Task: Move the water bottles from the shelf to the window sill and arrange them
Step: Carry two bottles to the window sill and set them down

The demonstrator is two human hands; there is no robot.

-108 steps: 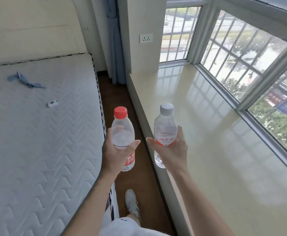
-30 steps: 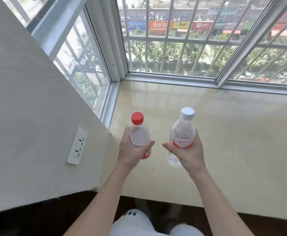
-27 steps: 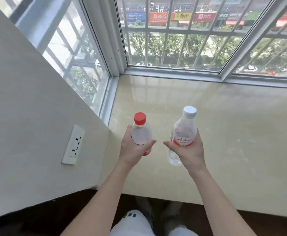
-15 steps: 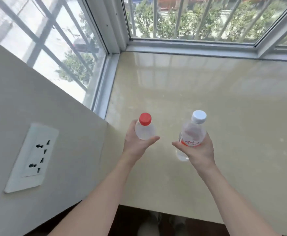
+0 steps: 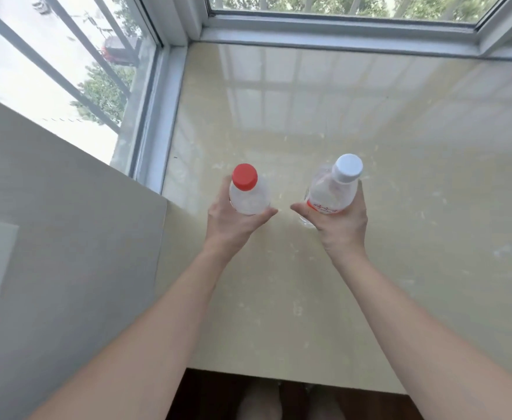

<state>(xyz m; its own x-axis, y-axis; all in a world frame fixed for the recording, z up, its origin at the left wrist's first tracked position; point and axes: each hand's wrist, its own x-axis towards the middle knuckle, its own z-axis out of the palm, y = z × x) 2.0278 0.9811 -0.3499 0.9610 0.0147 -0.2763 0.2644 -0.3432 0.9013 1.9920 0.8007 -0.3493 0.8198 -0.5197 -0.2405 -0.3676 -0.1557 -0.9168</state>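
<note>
Both bottles are over the window sill now, but neither one seems to be put down yet. The carrying part of the task looks nearly done for these two. What is left, in my judgement, is to stand them on the sill and to arrange them in order. The shelf is not in view, so I cannot say if more bottles wait there.

The left hand grips the red-capped bottle around its body, the thumb curled on one side and the fingers on the other. This bottle stands upright. Its long axis is almost vertical and the cap points up toward the camera, so mostly the cap and the shoulder are seen.

The right hand holds the white-capped bottle in the same way, with its fingers wrapped around the label. This bottle is tilted: its cap leans up and to the right, toward the window frame, and its base points down and to the left.

The two bottles are near each other but apart, in the left part of the sill, not far from the corner by the wall. The bases are partly hidden by the hands, so possibly one is just touching the surface; I cannot tell this surely.
</note>
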